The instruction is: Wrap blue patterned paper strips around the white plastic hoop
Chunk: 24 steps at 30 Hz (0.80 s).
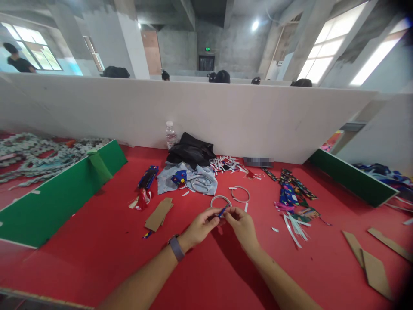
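the narrow strip [222, 211] is dark blue, the wristband [176, 249] muted purple, the tabletop [200, 286] solid red, the divider [61, 198] green, the cardboard pieces [158, 214] tan, the bottle cap [169, 124] white, and the fabric strips [299, 184] black with multicoloured spots.

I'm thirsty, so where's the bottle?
In the head view, the bottle stands left of centre at the back of the red table, in front of the white partition and partly behind the black bundle.

Workshop: bare concrete wall [238, 47], red worktable [93, 254] strewn with patterned fabric strips [288, 195], people's heads [222, 77] beyond white partition [226, 114].
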### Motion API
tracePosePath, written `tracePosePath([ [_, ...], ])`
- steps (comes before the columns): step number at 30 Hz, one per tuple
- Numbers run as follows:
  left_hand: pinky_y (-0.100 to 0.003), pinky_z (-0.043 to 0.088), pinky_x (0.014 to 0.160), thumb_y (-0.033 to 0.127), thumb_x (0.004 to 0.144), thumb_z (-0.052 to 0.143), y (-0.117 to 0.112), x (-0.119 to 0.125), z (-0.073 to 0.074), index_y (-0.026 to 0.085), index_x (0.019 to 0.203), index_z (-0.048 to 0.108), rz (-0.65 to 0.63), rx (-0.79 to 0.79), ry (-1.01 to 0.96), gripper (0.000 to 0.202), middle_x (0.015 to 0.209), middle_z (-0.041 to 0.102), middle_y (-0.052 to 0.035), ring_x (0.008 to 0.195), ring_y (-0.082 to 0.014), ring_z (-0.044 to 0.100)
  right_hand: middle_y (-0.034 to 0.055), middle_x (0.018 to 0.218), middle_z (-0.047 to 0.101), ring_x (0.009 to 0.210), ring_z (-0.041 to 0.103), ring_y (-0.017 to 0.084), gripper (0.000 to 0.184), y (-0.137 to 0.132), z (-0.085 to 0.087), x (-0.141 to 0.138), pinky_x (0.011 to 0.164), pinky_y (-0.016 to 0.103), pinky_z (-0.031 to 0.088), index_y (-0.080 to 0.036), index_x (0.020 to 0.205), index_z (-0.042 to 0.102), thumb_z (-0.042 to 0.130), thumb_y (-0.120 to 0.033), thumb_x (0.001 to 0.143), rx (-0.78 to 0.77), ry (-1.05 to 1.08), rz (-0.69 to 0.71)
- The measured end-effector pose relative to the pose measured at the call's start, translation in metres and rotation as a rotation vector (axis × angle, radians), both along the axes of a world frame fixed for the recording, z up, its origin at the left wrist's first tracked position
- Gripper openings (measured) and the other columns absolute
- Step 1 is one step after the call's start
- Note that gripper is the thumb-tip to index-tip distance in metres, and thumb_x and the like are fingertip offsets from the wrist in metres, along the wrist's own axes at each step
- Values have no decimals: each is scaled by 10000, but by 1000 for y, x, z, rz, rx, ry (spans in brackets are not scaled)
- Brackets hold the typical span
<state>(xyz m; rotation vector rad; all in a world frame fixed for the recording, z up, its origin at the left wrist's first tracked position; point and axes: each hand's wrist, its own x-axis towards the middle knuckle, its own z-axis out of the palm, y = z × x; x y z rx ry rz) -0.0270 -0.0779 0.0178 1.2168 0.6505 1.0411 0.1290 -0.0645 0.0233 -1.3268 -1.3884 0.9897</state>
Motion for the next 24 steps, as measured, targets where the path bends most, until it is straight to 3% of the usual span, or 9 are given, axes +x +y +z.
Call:
tracePosePath([
  [24, -403, 415, 973, 322, 849, 542, -1, 0, 3, 186, 1185, 579, 13, 41, -13, 364, 1232, 522, -115, 1128, -256, 514, 22, 647, 613, 601, 548, 148, 255, 1, -1, 1, 587, 247, 435, -166, 735, 607, 554, -415, 755, -14, 23, 79],
])
